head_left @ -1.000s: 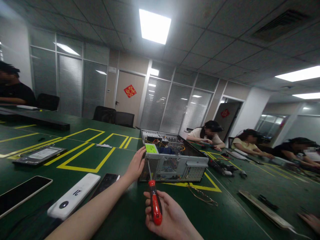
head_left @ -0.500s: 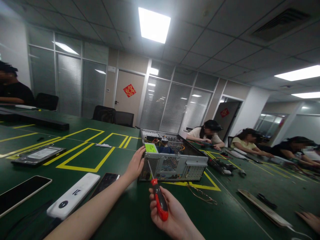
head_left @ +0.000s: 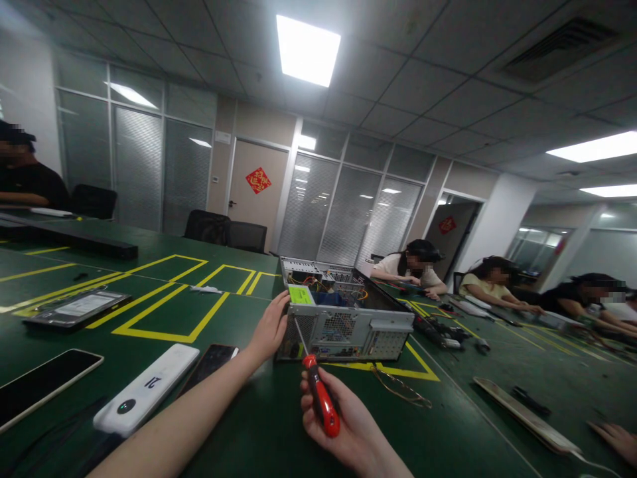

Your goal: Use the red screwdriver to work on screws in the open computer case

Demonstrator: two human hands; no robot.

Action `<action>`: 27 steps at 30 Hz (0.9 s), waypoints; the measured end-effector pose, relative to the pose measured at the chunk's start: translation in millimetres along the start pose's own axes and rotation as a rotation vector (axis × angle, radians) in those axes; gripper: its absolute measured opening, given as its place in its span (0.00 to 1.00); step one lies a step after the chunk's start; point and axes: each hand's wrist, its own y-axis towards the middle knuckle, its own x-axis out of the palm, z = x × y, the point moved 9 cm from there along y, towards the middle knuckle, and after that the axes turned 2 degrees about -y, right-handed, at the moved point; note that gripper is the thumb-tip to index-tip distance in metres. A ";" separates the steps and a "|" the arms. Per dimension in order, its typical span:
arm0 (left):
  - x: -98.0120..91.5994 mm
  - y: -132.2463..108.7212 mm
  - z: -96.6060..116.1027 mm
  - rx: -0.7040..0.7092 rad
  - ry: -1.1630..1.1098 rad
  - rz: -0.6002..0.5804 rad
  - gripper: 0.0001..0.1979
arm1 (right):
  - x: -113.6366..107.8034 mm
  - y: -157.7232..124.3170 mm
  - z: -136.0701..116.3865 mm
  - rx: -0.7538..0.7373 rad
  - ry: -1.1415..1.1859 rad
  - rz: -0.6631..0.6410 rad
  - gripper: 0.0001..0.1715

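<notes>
On the green desk [head_left: 448, 425], an open computer case [head_left: 348, 325] stands on a yellow taped outline [head_left: 425, 376], with its rear panel facing the wearer. The left hand [head_left: 271, 328] lies flat against the case's near left corner, its grip spread and holding nothing. The right hand [head_left: 348, 425] has its grip clamped on the red handle of a screwdriver [head_left: 321, 401] that slants up to the rear panel. Braced only by a flat palm, the case might slide under a push, and the angled tip could skid off the metal.
</notes>
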 end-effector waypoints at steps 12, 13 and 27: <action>-0.5 1.0 1.4 0.001 -0.002 -0.002 0.22 | 10.2 -1.4 -3.3 0.034 -0.036 -0.172 0.15; -0.6 1.0 1.5 0.002 -0.003 -0.002 0.22 | 10.2 -1.5 -2.0 0.051 -0.040 -0.177 0.14; -0.1 0.9 1.2 -0.007 0.007 -0.003 0.21 | 0.6 4.6 -0.1 0.041 -0.115 -0.109 0.16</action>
